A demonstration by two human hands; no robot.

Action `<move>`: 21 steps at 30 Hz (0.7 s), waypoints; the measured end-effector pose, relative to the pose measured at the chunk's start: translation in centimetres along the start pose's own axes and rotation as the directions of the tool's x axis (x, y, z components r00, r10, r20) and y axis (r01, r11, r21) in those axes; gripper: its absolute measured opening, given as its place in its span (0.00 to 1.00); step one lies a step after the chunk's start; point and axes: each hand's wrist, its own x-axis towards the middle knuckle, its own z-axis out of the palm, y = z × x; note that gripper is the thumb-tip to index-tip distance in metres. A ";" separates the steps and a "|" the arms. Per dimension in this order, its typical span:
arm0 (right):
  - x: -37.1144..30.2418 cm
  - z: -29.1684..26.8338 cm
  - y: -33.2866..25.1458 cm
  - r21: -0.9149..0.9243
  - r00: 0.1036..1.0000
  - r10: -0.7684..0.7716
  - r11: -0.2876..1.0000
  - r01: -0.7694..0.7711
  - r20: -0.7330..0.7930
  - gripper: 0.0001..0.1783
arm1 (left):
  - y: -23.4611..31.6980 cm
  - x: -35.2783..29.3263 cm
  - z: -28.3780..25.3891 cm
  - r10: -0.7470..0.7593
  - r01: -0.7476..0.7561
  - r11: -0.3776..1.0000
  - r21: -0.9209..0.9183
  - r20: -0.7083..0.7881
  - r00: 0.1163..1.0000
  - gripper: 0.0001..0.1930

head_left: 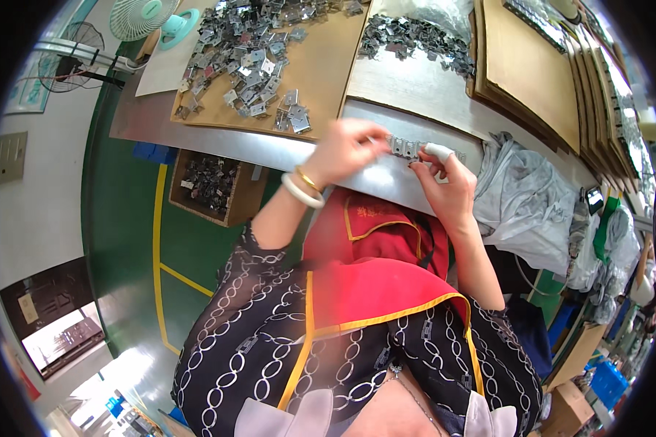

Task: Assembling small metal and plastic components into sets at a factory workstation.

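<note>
A short row of small metal pieces (404,148) lies between my hands, just above the table's near edge. At its right end, the thumb and wrapped index finger of my right hand (450,186) close on it. A white covering (439,152) sits on that fingertip. My left hand (348,151) is at the row's left end with its fingers curled together, slightly blurred. Whatever is between those fingertips is too small to make out. On the left wrist are a gold bracelet (307,179) and a white bangle (301,191).
Loose bent metal brackets (255,69) cover a cardboard sheet (324,73) at the far left. Darker small parts (415,40) lie beyond my hands. Cardboard sheets (532,58) are stacked far right, above grey plastic bags (525,197). A parts box (211,186) stands below the table.
</note>
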 end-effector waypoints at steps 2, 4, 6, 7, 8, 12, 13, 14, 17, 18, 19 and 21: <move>0.0 -0.1 0.3 0.066 0.997 0.072 0.995 -0.072 0.000 0.18 | -2.6 1.0 -3.7 0.088 0.084 0.880 0.467 -0.334 0.938 0.10; -0.3 -1.4 0.4 0.088 0.989 0.144 0.986 -0.141 -0.031 0.18 | -2.5 2.4 -6.8 0.185 0.285 0.463 0.839 -0.406 0.895 0.16; -0.3 -1.1 0.6 0.098 0.989 0.140 0.986 -0.135 -0.039 0.18 | -4.1 2.8 -8.5 0.045 0.374 0.366 0.852 -0.418 0.907 0.22; -0.2 -0.7 0.6 0.110 0.990 0.134 0.986 -0.129 -0.038 0.18 | -5.0 2.8 -8.9 -0.078 0.425 0.352 0.834 -0.426 0.901 0.20; -0.3 -0.4 0.6 0.114 0.990 0.137 0.985 -0.131 -0.043 0.18 | -5.5 2.9 -9.1 -0.076 0.421 0.348 0.838 -0.422 0.903 0.20; -0.2 -0.3 0.8 0.149 0.988 0.143 0.980 -0.133 -0.058 0.18 | -6.0 3.1 -9.5 0.000 0.344 0.632 0.695 -0.444 0.896 0.16; -0.2 -0.4 0.9 0.157 0.984 0.169 0.975 -0.158 -0.056 0.18 | -5.8 3.3 -9.2 0.041 0.280 0.775 0.566 -0.488 0.872 0.14; -0.3 -0.6 1.1 0.157 0.984 0.168 0.975 -0.158 -0.058 0.18 | -5.4 3.2 -8.8 0.070 0.196 0.886 0.421 -0.538 0.840 0.13; -0.2 -1.1 1.8 0.174 0.954 0.298 0.942 -0.288 -0.036 0.18 | -4.3 3.1 -6.1 -0.099 0.098 0.995 -0.028 -0.490 0.866 0.12; -0.2 -1.1 2.3 0.238 0.941 0.338 0.916 -0.322 -0.029 0.17 | -3.5 3.1 -4.9 -0.109 0.027 0.982 -0.188 -0.442 0.890 0.13; -0.1 -1.2 2.8 0.300 0.926 0.377 0.886 -0.354 -0.020 0.17 | -2.7 3.0 -3.8 -0.117 0.047 0.983 -0.176 -0.411 0.904 0.14; 0.6 -0.9 2.2 0.383 0.918 0.397 0.851 -0.360 -0.020 0.16 | -0.6 2.2 -2.1 -0.100 0.055 0.989 -0.141 -0.343 0.934 0.14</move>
